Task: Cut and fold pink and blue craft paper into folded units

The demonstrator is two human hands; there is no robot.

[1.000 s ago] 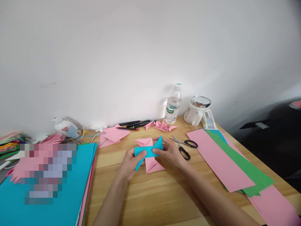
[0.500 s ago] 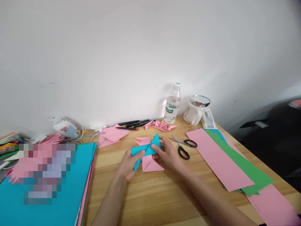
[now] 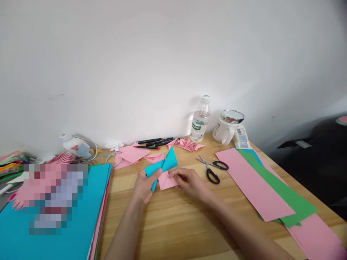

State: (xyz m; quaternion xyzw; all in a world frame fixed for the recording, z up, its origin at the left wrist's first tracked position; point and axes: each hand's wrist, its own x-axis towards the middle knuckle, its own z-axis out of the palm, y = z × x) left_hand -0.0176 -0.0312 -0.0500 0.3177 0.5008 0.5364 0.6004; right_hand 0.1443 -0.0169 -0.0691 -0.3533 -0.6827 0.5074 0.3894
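Note:
A folded blue paper (image 3: pixel 170 161) crosses a folded pink paper (image 3: pixel 166 181), whose ends show above and below it. My left hand (image 3: pixel 145 185) is closed on the left side of the blue paper, thumb on top. At the lower right, the curled fingers of my right hand (image 3: pixel 187 181) pinch the edge of the pink paper. The underside of the papers and some fingertips of both hands are hidden.
Scissors (image 3: pixel 212 168) lie right of my hands, beside pink strips (image 3: pixel 255 184) and green paper (image 3: pixel 300 206). Behind stand a water bottle (image 3: pixel 200 121) and a white mug (image 3: pixel 225 130). Pens (image 3: pixel 149 141) lie near the wall; blue sheets (image 3: pixel 81 242) are at left.
My right hand has let go of the blue paper's right side and moved down to the pink paper. My left hand and the joined papers have shifted slightly left and up.

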